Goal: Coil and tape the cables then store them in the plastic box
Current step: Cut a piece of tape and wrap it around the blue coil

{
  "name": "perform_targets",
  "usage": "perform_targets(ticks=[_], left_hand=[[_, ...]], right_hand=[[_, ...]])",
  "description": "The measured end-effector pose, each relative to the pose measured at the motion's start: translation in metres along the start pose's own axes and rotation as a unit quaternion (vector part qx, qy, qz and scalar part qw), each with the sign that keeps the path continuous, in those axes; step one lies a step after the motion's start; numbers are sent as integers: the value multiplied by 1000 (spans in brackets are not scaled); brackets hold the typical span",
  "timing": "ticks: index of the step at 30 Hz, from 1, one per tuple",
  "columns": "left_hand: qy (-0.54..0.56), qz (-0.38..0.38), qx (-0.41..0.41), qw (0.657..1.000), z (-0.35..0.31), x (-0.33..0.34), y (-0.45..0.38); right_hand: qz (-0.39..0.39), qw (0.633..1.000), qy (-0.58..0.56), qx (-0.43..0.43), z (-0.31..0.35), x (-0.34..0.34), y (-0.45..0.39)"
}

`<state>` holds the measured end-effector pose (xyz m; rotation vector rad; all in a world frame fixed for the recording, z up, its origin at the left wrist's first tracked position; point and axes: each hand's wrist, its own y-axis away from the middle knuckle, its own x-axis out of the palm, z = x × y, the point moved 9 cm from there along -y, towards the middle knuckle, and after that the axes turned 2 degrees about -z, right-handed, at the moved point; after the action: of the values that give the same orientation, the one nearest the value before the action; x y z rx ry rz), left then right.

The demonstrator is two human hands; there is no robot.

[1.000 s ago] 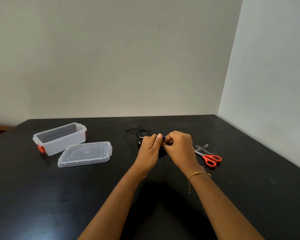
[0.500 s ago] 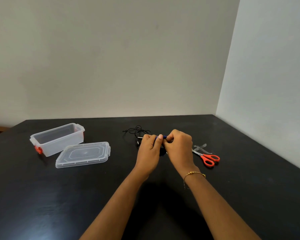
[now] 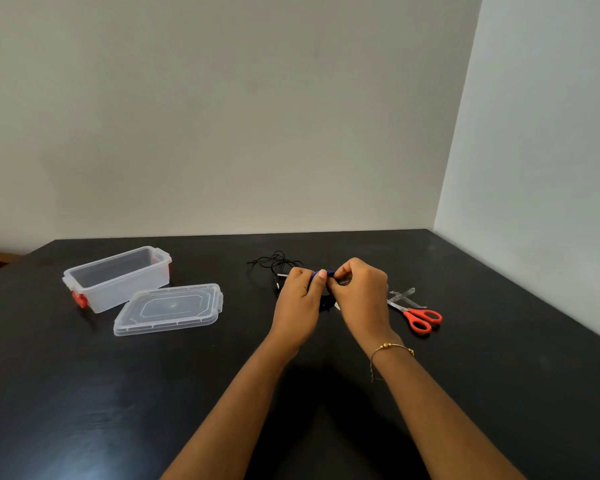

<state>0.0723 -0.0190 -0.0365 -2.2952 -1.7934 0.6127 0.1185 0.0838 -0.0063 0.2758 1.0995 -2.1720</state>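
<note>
— What sits on the table (image 3: pixel 84 393)?

— A matte black top, smooth with a faint sheen, set into a corner of pale walls. At far left stands a clear plastic box (image 3: pixel 118 278), rectangular, open-topped, with a red latch at its near end. Its lid (image 3: pixel 168 309), the same translucent plastic with a raised octagonal panel, lies flat just beside it on the near right.

— And the cables?

— A thin black cable (image 3: pixel 274 263) lies in a loose tangle on the far side of the hands, touching the tabletop, with a small plug end showing beside the left knuckles. A blue cable (image 3: pixel 317 274) is raised between the two hands; only a short stretch shows between the fingers.

— How are the hands placed?

— Both meet over the table's middle. The left hand (image 3: pixel 300 299) curls its fingers and pinches the blue cable with thumb and forefinger. The right hand (image 3: pixel 361 296), a thin gold bracelet (image 3: pixel 392 348) on its wrist, is curled too, fingertips nipping the same piece from the right. A dark shape sits on the table under the hands, too hidden to name.

— Anything else?

— Scissors (image 3: pixel 416 315) with orange-red handles and steel blades lie just right of the right hand, with a strip of clear tape (image 3: pixel 402 294) beside the blades.
</note>
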Motion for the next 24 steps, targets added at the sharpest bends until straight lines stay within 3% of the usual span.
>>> perform_targets(ticks=[9,16,19,24], left_hand=[[-47,21,0,999,7,0,-3],[-23,51,-10,998,7,0,-4],[-17,49,-19,998,9,0,-4],[13,33,-47,998,17,-2,-4]], right_hand=[[73,989,-99,86,-19,5,-5],[154,935,-239,213,-36,15,-1],[148,945,-220,192,-35,15,-3],[87,994,-69,15,-12,7,-7]])
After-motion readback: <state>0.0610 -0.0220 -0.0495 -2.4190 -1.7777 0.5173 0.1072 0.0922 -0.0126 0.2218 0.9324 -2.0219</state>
